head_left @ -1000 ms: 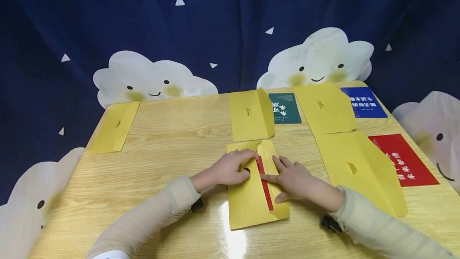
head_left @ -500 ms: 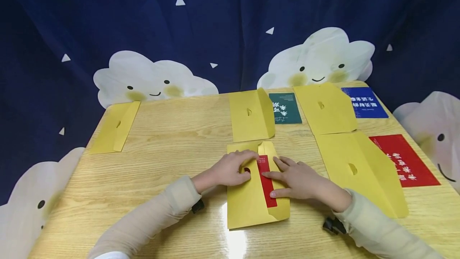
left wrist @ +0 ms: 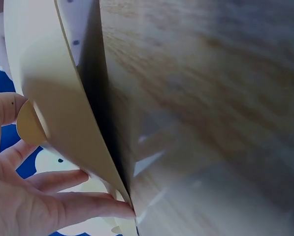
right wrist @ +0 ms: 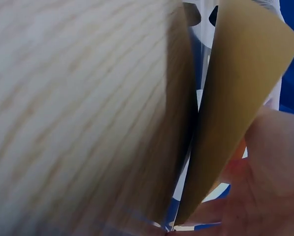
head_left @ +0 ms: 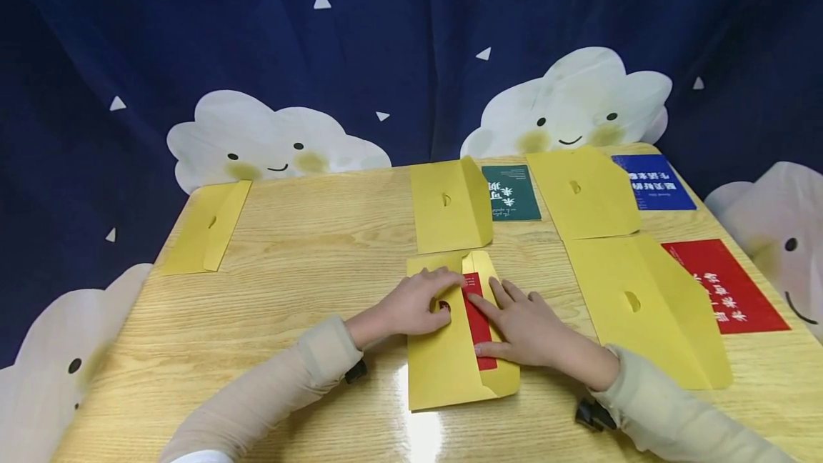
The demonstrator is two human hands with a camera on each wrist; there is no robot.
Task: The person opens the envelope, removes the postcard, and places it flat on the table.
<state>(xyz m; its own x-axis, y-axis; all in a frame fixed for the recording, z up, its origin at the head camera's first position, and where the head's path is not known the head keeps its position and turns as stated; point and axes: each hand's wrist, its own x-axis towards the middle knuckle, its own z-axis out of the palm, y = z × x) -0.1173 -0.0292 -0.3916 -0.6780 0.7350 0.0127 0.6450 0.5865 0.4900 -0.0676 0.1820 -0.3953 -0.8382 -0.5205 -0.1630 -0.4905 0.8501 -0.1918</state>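
A yellow envelope (head_left: 437,370) lies in front of me, flap to the right. A red card (head_left: 479,320) sits partly in its pocket, with a strip showing along the mouth and a bit through the half-round cutout. My left hand (head_left: 411,302) rests on the pocket, index finger at the mouth's edge, thumb beside the cutout. In the left wrist view its extended fingers (left wrist: 95,205) touch the envelope near its edge. My right hand (head_left: 530,327) lies over the flap with spread fingers, thumb and index finger on the red strip. The right wrist view shows the flap (right wrist: 240,73) raised at a slant.
Behind this envelope lies another envelope (head_left: 444,216) beside a green card (head_left: 512,195). To the right are two overlapping envelopes (head_left: 579,198), a blue card (head_left: 662,184) and a red card (head_left: 739,291). One more envelope (head_left: 206,227) lies at the table's left edge.
A wider strip of the red card shows at the pocket mouth than a second ago. My right thumb has moved from the flap onto the card; the left hand has stayed put.
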